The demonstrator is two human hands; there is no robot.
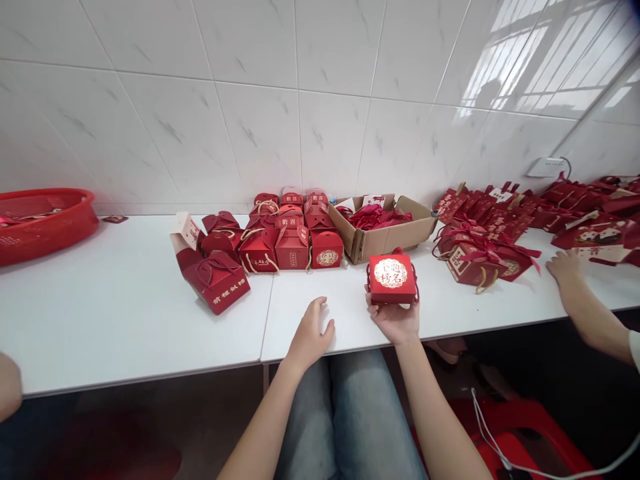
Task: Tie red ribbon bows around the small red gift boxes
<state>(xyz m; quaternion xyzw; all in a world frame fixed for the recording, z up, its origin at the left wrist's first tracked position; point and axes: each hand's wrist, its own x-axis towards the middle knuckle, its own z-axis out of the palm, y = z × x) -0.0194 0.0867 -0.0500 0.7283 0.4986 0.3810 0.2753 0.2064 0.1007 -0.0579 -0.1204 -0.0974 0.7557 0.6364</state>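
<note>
A small red gift box (393,277) with a round white-and-gold label and dark red cord at its sides rests in my right hand (400,322), whose fingers are partly hidden under and behind it. My left hand (313,335) hovers by the table's front edge, fingers apart and nothing in them. Straight ahead stands a cluster of red gift boxes (293,247), some with twisted rope handles. To their left, a red box with a ribbon bow (220,280) leans tilted, a pale flap sticking up.
Behind my right hand is a cardboard box (390,237) of dark red ribbons. Several ribboned red boxes (480,257) are piled at the right, near another person's hand (565,267). A red plastic basket (50,230) stands far left on the white table (135,320). Another person's arm shows at the left edge.
</note>
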